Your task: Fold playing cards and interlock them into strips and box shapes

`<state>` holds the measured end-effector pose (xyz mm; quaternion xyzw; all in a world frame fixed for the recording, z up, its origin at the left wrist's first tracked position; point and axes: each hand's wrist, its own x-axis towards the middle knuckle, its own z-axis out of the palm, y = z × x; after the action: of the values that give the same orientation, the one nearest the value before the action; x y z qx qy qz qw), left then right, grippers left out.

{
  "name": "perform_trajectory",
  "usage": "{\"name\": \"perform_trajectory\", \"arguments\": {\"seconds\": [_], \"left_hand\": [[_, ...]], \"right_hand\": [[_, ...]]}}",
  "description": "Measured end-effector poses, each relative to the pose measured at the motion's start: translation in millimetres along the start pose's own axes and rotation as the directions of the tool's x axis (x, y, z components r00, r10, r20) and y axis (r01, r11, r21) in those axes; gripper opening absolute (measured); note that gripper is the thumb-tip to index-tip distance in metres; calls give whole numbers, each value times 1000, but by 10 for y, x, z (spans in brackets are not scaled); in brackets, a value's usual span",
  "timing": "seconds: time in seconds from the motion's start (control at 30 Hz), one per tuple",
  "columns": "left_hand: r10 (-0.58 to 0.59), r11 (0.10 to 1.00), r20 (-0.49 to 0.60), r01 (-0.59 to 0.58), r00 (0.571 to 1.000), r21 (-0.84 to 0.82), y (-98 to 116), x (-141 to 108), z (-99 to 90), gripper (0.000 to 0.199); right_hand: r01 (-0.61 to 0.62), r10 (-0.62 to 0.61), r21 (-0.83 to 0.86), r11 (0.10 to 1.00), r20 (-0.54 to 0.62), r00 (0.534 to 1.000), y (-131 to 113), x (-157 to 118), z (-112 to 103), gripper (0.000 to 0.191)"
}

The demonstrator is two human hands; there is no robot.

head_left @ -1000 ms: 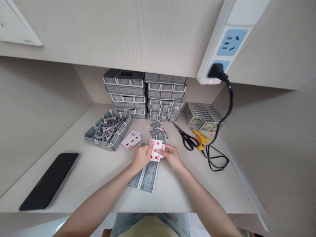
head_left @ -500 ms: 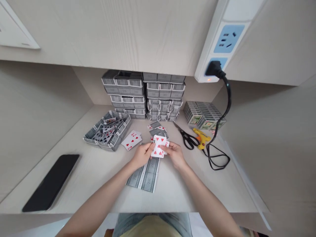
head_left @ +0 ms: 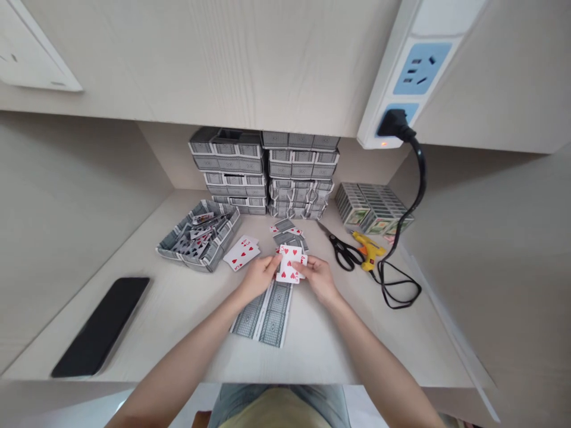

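Note:
Between my two hands are playing cards (head_left: pixel 289 263), with a five of hearts face up on top and another card jutting out at its right. My left hand (head_left: pixel 260 274) pinches their left edge. On the right side, my right hand (head_left: pixel 319 277) grips them with its thumb across the face. Just below lie joined cards (head_left: pixel 267 315), grey patterned backs up, partly under my left hand. Loose cards (head_left: pixel 289 233), some face down, are scattered just beyond my hands. To the left rests a small pile of heart cards (head_left: pixel 242 252), face up.
A tray made of cards (head_left: pixel 209 260) holds loose cards at left. Card-built boxes (head_left: pixel 232 162) are stacked behind. Black scissors (head_left: pixel 345 252), a yellow glue gun (head_left: pixel 369 249) with cord, and card packs (head_left: pixel 375 208) lie right. A phone (head_left: pixel 102 327) lies front left; a power strip (head_left: pixel 401 89) hangs above.
The whole view has shifted slightly, so things appear a little further right. Both hands keep their hold on the cards, with hardly any other movement.

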<state>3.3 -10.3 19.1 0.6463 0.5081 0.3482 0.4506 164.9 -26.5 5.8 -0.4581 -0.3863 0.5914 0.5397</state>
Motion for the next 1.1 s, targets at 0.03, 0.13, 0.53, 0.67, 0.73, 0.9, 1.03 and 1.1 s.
{"name": "perform_trajectory", "arguments": {"seconds": [0.03, 0.13, 0.53, 0.67, 0.73, 0.9, 1.03, 1.1], "left_hand": [[-23, 995, -9, 22, 1000, -96, 3, 17, -12, 40], [-107, 927, 59, 121, 993, -356, 26, 42, -38, 32], [-248, 844, 64, 248, 967, -475, 84, 28, -51, 29], [-187, 886, -54, 145, 981, -440, 47, 41, -53, 27], [-175, 893, -61, 132, 983, -430, 30, 39, -57, 27], [-179, 886, -7, 158, 984, -436, 46, 10, -41, 26], [-121, 923, -18, 105, 993, -370, 41, -14, 5, 23], [-71, 954, -54, 52, 996, -295, 21, -29, 41, 20]], "right_hand": [[0, 0, -2, 1000, 4, 1000, -4, 6, -8, 34], [-2, 2, -19, 1000, 2, 1000, -12, 16, -27, 35], [18, -16, -62, 998, 29, 999, -13, 7, 2, 35], [64, -63, -40, 997, 33, 997, -43, 9, -18, 32], [82, -80, -64, 995, 38, 996, -41, 15, -39, 28], [143, -142, -147, 979, 15, 990, -8, 29, -70, 23], [218, -225, -266, 939, 7, 974, 38, 38, -64, 23], [255, -278, -361, 897, -12, 961, 65, 31, -54, 23]]}}
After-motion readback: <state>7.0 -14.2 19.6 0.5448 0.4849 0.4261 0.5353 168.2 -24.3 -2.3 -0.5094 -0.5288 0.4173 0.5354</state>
